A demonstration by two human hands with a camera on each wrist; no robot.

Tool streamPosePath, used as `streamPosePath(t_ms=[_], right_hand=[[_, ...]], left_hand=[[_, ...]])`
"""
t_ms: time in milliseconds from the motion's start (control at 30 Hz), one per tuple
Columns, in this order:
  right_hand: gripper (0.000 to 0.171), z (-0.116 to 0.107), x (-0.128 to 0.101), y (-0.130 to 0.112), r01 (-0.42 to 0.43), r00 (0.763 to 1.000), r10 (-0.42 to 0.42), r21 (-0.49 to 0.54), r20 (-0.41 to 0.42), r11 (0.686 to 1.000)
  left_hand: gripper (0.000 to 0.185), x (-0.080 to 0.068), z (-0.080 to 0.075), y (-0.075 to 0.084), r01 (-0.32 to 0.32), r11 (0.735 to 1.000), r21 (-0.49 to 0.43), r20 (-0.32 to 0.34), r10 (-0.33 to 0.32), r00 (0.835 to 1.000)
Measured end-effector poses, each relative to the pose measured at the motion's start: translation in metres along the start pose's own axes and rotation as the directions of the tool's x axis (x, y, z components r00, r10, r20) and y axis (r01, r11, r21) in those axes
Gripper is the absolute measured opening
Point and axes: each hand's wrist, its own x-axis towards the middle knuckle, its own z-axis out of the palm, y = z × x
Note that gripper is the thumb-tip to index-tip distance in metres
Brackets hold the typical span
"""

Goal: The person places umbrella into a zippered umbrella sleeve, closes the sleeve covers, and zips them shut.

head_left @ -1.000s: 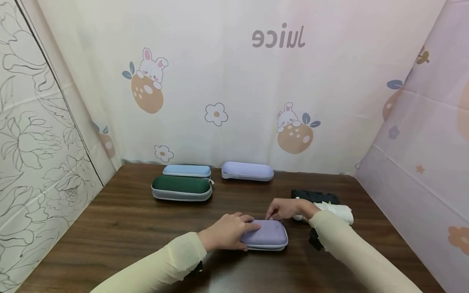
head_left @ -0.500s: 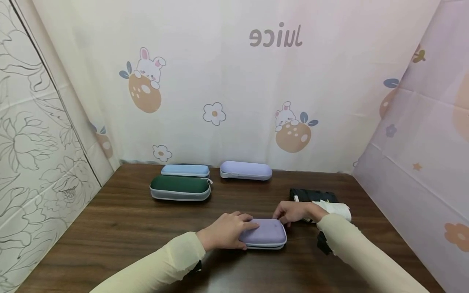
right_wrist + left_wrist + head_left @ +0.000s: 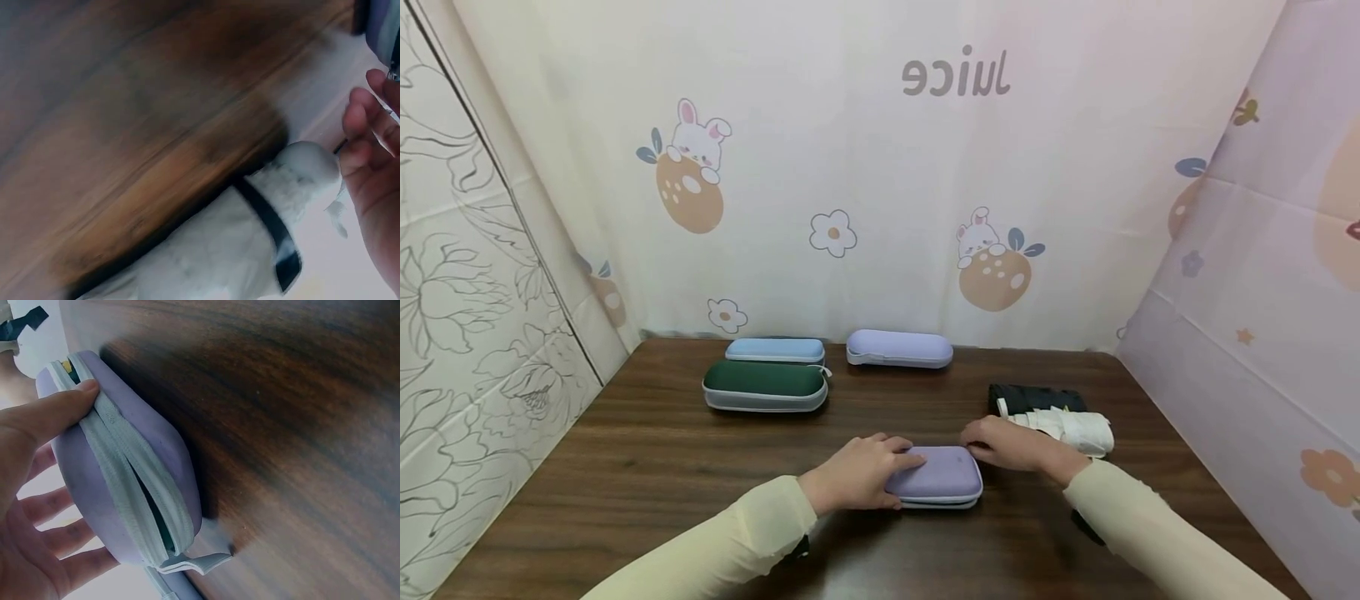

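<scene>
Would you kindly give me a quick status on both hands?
Left hand grips purple case, zipper partly open. Right hand touches its far corner. White folded umbrella just beside.

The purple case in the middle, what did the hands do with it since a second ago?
The right hand slid from the far edge of the purple case round to its right end. This uncovered the folded white umbrella behind it. The left hand kept holding the case's left end, and the case stayed put on the table. The green case, blue case and lilac case did not move.
</scene>
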Motion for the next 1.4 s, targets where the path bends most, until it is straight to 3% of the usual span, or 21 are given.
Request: streamPosePath(t_ms=[233,400,600,767,1000,1167,1300,1400], right_hand=[[0.019,0.006,-0.019,-0.009,-0.021,0.997,0.015,-0.081,-0.070,0.997],[0.022,0.017,-0.032,-0.019,-0.105,0.986,0.087,-0.119,-0.143,0.987],[0.026,0.024,-0.043,-0.033,-0.207,0.963,0.191,-0.071,-0.192,0.976],[0.025,0.028,-0.052,-0.045,-0.203,0.950,0.190,-0.026,-0.249,0.979],[0.021,0.033,-0.060,-0.061,-0.210,0.943,0.228,0.097,-0.243,0.973],[0.022,0.033,-0.055,-0.072,-0.338,0.909,0.347,0.080,-0.230,0.938],[0.027,0.031,-0.045,-0.076,-0.447,0.865,0.427,-0.018,-0.265,0.894],[0.029,0.029,-0.036,-0.072,-0.477,0.851,0.430,-0.098,-0.302,0.874]], left_hand=[[0.063,-0.002,0.000,0.000,0.024,1.000,0.014,0.001,-0.024,1.000],[0.063,-0.002,0.002,0.000,0.023,0.999,0.025,-0.007,-0.023,1.000],[0.063,0.001,0.004,0.001,0.017,0.999,0.035,-0.004,-0.016,1.000],[0.062,0.003,0.006,0.002,-0.005,0.998,0.069,-0.020,0.006,1.000],[0.061,0.005,0.005,0.003,-0.028,0.994,0.106,-0.023,0.030,0.999],[0.063,0.005,0.002,0.002,-0.024,0.993,0.113,-0.016,0.026,1.000],[0.067,0.002,-0.002,0.001,-0.007,0.994,0.107,0.027,0.004,1.000],[0.068,-0.001,-0.007,0.003,0.008,0.995,0.098,0.082,-0.016,0.996]])
